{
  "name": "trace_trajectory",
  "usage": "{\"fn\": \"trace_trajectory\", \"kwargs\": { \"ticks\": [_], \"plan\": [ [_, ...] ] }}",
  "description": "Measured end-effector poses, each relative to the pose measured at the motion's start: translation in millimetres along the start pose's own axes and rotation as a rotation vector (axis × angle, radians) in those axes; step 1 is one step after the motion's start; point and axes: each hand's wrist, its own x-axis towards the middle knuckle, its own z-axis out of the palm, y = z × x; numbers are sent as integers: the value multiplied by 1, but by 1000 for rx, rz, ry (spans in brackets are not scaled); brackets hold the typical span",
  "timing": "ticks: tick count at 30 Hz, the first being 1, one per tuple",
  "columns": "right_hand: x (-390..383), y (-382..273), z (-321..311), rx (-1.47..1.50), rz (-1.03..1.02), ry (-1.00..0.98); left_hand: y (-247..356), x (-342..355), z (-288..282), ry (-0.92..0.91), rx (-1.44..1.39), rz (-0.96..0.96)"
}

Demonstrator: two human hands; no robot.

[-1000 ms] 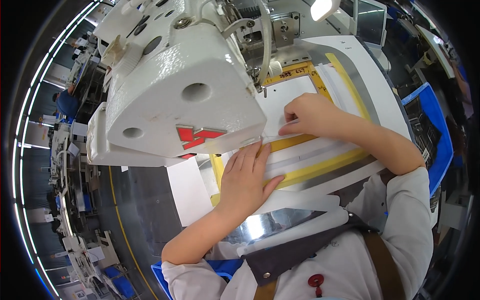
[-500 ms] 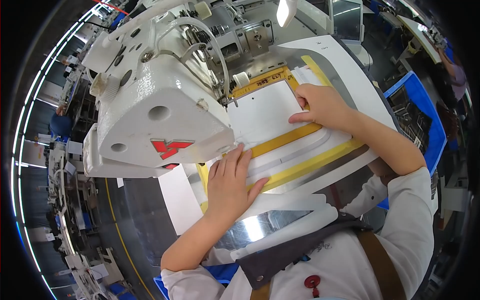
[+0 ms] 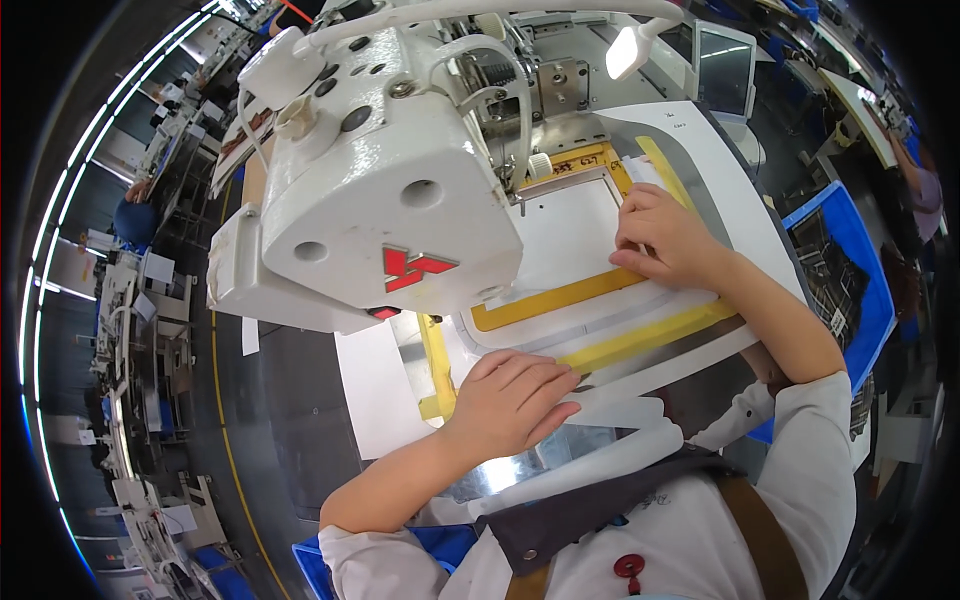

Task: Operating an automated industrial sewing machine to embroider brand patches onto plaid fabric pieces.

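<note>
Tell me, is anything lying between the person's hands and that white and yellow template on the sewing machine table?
Nothing visible. The left hand lies flat on the template's near edge, and the right hand presses directly on its far right side, beside the white machine head.

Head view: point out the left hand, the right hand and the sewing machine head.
left hand (image 3: 510,400), head view, back of the hand.
right hand (image 3: 665,235), head view, back of the hand.
sewing machine head (image 3: 400,200), head view, its white end face.

White fabric piece (image 3: 565,235) lay flat inside yellow-edged template frame (image 3: 560,300), under the sewing head at centre; white template sheet (image 3: 640,320) spread flat beneath, near side.
</note>
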Motion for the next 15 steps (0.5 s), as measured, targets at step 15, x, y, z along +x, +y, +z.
{"fn": "trace_trajectory", "kwargs": {
  "ticks": [15],
  "plan": [
    [78,-22,69,218,-19,31,8,-4,-10,-23,27,3]
  ]
}}
